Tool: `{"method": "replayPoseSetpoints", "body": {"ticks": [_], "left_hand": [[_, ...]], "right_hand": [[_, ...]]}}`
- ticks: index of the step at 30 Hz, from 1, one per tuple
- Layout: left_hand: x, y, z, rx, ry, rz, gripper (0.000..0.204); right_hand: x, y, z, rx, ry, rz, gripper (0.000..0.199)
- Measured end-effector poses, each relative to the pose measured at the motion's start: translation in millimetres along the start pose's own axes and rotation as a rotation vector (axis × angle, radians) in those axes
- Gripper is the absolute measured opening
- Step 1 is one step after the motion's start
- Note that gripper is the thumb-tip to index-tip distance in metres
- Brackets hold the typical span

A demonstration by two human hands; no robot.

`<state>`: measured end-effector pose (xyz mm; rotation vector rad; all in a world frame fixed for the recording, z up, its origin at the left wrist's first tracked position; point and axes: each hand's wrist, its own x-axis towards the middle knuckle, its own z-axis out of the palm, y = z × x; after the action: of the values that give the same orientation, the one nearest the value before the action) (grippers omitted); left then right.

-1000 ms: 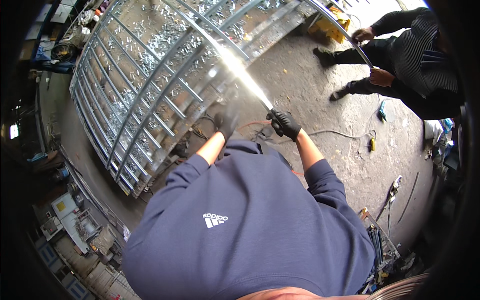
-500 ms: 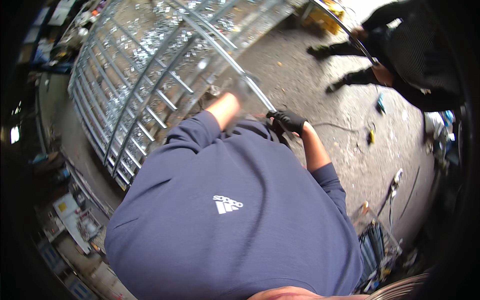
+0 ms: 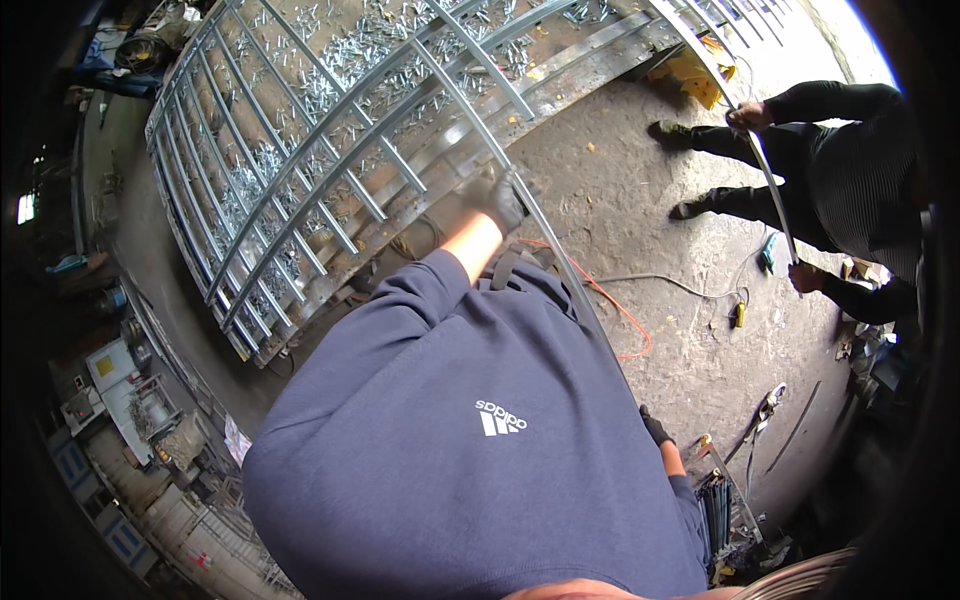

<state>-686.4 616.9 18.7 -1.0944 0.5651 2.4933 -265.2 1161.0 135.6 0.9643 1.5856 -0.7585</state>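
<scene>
A long, narrow metal bar (image 3: 562, 250) slants from above the metal grid frame (image 3: 330, 105) down along the right side of my body. My left hand (image 3: 507, 203), in a dark glove, is wrapped around the bar beyond the bench edge; it is slightly blurred. Low on the right, my black-gloved right hand (image 3: 656, 427) is closed at the bar's near end, partly hidden by my body. Curved rails and several crossbars make up the grid frame, which rests on the workbench (image 3: 590, 62).
Small metal pieces (image 3: 340, 70) litter the bench. At the right, a co-worker (image 3: 850, 170) holds another long metal bar (image 3: 768, 170) with both hands. An orange cable (image 3: 640, 330) and a grey cable (image 3: 680, 283) lie on the floor. Dark rods (image 3: 715, 505) stand at lower right.
My right hand has moved down and back beside my body, and the bar now reaches farther along my right side. My left hand stays forward on the bar. The view has shifted.
</scene>
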Motion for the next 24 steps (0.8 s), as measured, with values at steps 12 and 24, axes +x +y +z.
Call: {"method": "replayPoseSetpoints", "body": {"ticks": [12,24], "left_hand": [[27.5,100.5,-58.7,0.011,0.120,0.129,0.027],[20.8,111.3,-28.1,0.048,0.423,0.368,0.030]], "right_hand": [[-51.0,-56.9,62.2,0.080,0.080,-0.304,0.060],[-95.0,-85.1,78.7,-0.078,0.142,-0.280,0.061]]}}
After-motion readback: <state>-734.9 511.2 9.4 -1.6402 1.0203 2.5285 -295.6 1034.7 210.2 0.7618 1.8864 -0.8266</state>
